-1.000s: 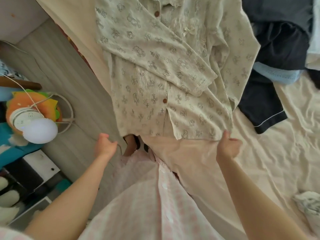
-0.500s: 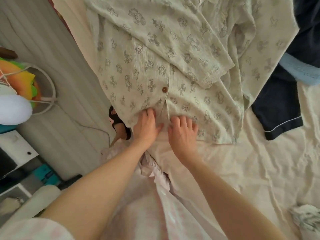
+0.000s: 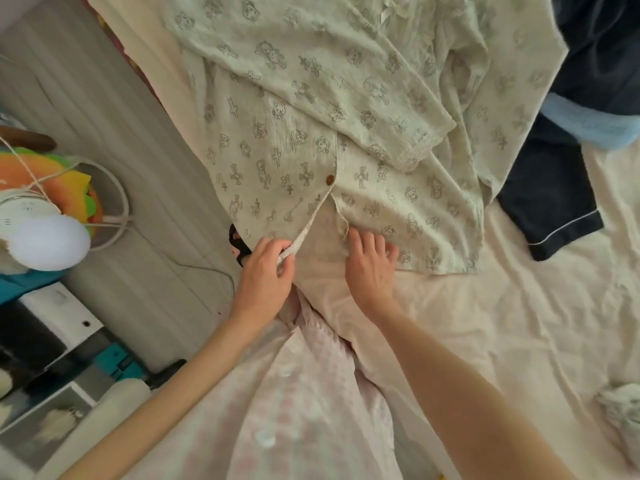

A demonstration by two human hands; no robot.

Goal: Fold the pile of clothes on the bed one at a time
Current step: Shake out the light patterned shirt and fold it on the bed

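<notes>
A pale green printed pyjama shirt (image 3: 346,109) lies spread on the cream bed sheet (image 3: 519,323), one sleeve folded across its front. My left hand (image 3: 266,275) pinches the lace-trimmed bottom corner of the left front panel and pulls it aside, opening a gap below the lowest brown button (image 3: 330,179). My right hand (image 3: 370,265) lies on the hem of the right front panel with fingers bent, holding its edge down. More clothes wait at the upper right: a dark navy garment (image 3: 554,202) with white piping and a light blue one (image 3: 588,129).
The bed edge runs diagonally on the left over a grey wood floor (image 3: 104,116). Down there stand a white fan (image 3: 45,237), a cable, boxes and a black sandal (image 3: 237,244). A small crumpled cloth (image 3: 620,407) lies at the bed's right edge.
Both hands went from the hem's outer corners to its middle, pressing flat. Now my left hand has gripped the left panel's corner and drawn it aside; the camera has moved closer.
</notes>
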